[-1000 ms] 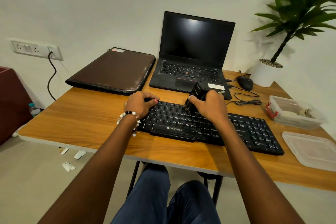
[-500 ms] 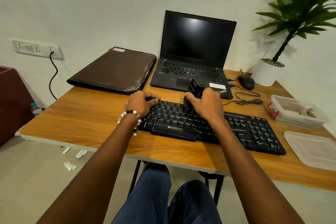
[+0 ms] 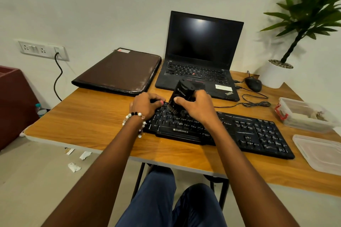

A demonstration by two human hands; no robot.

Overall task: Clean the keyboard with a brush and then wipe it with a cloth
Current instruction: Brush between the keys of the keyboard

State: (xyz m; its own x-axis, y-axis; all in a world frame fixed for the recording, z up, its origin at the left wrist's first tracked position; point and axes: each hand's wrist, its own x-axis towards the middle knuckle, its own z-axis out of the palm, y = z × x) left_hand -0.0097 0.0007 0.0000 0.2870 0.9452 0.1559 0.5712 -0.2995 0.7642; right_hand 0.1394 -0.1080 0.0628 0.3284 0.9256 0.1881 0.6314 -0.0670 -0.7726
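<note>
Brushing is the step in hand: the right hand (image 3: 196, 106) is curled around the black body of the brush (image 3: 181, 96), thumb across its near face and the other fingers wrapped behind, so the tool is firmly clamped. Its bristles point down and touch the upper-left key rows of the keyboard (image 3: 249, 131), just below the thumb tip. The brush leans back toward the laptop (image 3: 201, 55) beyond the knuckles.

The left hand (image 3: 145, 105) rests on the keyboard's far-left corner, fingers bent over the back edge and thumb tip lying along it, apparently bracing the board; whether it truly grips the edge I cannot tell.

To do this well, I judge that the strokes should run along each key row, with the bristle tips working into the gaps rather than skating over the caps, and light pressure so no key cap lifts. Sweeping steadily away from the bracing fingers, toward the number pad well off beyond the right wrist, would cover the whole board and push debris one way. The left hand should keep the board from sliding on the table (image 3: 88, 120).

No cloth is clearly visible near either hand; the wiping step looks not yet begun.
</note>
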